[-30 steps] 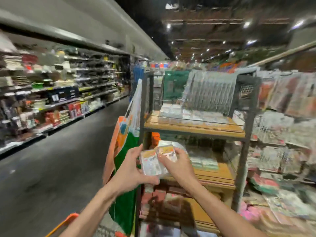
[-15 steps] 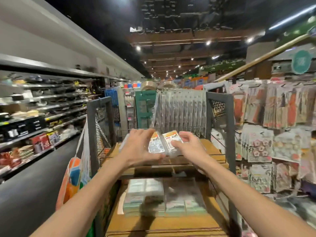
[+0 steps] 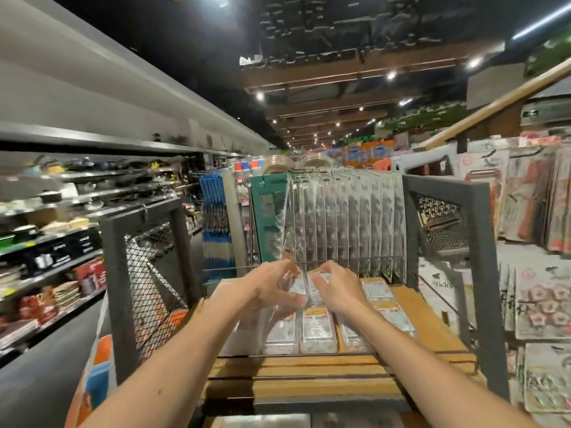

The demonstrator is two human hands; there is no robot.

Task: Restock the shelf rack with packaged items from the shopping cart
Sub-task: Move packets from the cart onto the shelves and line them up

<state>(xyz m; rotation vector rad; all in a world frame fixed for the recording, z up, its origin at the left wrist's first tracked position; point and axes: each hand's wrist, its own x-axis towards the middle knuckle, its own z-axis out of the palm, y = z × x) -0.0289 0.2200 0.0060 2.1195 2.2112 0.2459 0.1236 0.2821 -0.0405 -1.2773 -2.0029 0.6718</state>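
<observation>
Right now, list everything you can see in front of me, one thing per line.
Wooden shelf: one, tan, top of the rack.
Rack frame: one, dark grey, mesh sides, straight ahead.
Shelved packs: several rows, clear with orange labels, flat on the shelf.
Held packs: count unclear, clear, between both hands.
Hanging sleeves: one row, clear, back of the rack.
Blue packs: one hanging bunch, blue and white, behind the rack, left.
Bag: one, orange, blue and white, rack's left side.
Wall shelves: several tiers, grey, far left.
Flower packs: many, pale with pink, right.
Left hand: one, bare, grip on the held packs.
Right hand: one, bare, grip on the held packs.
</observation>
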